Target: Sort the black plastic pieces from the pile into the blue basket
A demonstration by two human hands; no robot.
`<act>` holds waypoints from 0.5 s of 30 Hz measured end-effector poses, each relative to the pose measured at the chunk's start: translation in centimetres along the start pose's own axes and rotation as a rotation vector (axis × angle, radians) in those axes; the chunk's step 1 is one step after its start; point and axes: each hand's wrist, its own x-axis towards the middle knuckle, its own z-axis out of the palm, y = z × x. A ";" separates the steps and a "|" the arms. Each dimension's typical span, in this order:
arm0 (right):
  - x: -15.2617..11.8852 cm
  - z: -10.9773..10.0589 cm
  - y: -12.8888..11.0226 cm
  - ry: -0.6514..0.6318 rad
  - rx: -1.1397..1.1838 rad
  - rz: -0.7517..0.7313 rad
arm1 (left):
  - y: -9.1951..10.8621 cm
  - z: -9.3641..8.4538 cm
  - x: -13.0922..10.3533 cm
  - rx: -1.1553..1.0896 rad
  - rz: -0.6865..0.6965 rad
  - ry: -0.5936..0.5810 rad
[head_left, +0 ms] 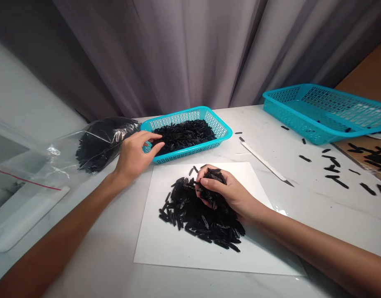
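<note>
My right hand is curled around a handful of small black strips, palm turned up, just over a pile of the same black strips. That pile lies on a white sheet. At the left rim of a turquoise plastic basket, my left hand has its thumb and fingers apart, with nothing seen between them. Many more black strips fill the bottom of this basket. What the strips are made of cannot be told.
A clear zip bag with black strips lies at the left. Another turquoise basket stands at the back right, near a brown board. Loose strips and a white-handled craft knife lie on the right. A grey curtain hangs behind.
</note>
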 end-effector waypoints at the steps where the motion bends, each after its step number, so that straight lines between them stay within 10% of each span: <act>1: 0.0 0.0 -0.1 -0.008 -0.042 -0.011 | 1.1 -0.1 -0.2 -0.009 0.065 0.017; 6: -0.4 0.3 -0.4 -0.085 -0.308 -0.163 | 6.7 0.2 -2.2 -0.323 0.333 -0.260; 15: -0.7 0.5 -0.2 -0.083 -0.307 -0.146 | 7.7 0.5 -2.9 -0.360 0.388 -0.154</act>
